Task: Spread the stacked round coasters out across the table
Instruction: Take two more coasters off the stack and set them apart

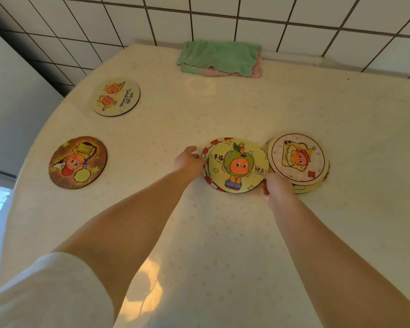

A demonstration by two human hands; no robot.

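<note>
Both hands, left (pixel 188 159) and right (pixel 273 185), pinch the yellow cartoon-printed round coaster (pixel 238 165) by opposite edges.

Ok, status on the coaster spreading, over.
Left hand and right hand grip the yellow round coaster, overlapping a red-rimmed coaster. Stack remains right. Two coasters already spread left. Nothing in the way.

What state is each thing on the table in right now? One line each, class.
Brown coaster: flat, alone.
Pale coaster: flat, alone.
Green-hooded coaster: held at both edges, overlapping a red-rimmed coaster.
Remaining stack: still piled.
Green cloth: folded.
Left hand: gripping.
Right hand: gripping.
</note>
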